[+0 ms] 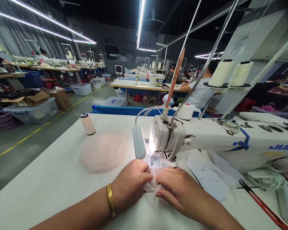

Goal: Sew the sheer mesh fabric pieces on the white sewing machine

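Observation:
Thin, sheer whitish fabric [153,184] lies just in front of the needle area of a white sewing machine [201,131]. My left hand [132,180], with a gold bangle on the wrist, pinches the fabric from the left with its fingers curled in. From the right, my right hand [176,188] grips the same fabric between thumb and fingers. Both hands are close together below the lit presser foot [153,159]. A grey lamp head [139,142] hangs just beyond my left hand. The fabric's lower part is partly hidden by my fingers.
On the table's left lie a pale peach sheer fabric pile [103,153] and an upright thread spool [88,124]. White paper pieces [207,175], red-handled tweezers [261,201] and a coiled cable [264,179] are on the right. Thread cones [222,73] stand behind; a person [201,91] sits beyond.

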`<action>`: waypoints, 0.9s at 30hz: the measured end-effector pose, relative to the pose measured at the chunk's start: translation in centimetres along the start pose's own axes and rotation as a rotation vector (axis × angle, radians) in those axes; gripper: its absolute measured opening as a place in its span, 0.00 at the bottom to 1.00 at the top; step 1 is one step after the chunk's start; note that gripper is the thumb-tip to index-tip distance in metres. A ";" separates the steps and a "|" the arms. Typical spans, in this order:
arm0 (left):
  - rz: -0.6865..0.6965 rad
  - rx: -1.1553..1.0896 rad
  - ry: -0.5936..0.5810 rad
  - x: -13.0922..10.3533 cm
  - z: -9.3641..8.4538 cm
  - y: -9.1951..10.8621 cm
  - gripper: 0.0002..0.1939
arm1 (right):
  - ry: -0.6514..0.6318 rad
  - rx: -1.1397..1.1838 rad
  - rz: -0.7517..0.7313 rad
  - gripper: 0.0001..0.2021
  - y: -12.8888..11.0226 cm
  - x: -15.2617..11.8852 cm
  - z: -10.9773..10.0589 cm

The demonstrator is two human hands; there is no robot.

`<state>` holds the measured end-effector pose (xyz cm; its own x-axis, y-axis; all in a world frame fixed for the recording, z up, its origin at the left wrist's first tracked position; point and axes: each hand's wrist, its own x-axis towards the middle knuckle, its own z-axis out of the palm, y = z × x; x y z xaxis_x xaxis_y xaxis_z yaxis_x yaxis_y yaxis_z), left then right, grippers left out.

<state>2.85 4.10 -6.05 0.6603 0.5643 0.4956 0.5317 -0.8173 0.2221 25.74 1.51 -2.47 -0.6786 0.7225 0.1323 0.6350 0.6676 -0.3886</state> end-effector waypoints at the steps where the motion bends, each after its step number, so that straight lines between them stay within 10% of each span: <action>1: -0.008 0.007 -0.012 0.1 0.0 -0.1 0.09 | -0.011 -0.001 0.011 0.09 0.0 0.0 0.0; 27: 0.101 -0.016 -0.031 -0.4 -1.0 0.2 0.12 | -0.024 -0.069 -0.025 0.11 0.2 0.1 0.5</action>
<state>2.19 3.63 -5.35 0.7265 0.4820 0.4898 0.4534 -0.8718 0.1855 25.60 1.59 -2.96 -0.7028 0.7014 0.1185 0.6410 0.6967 -0.3220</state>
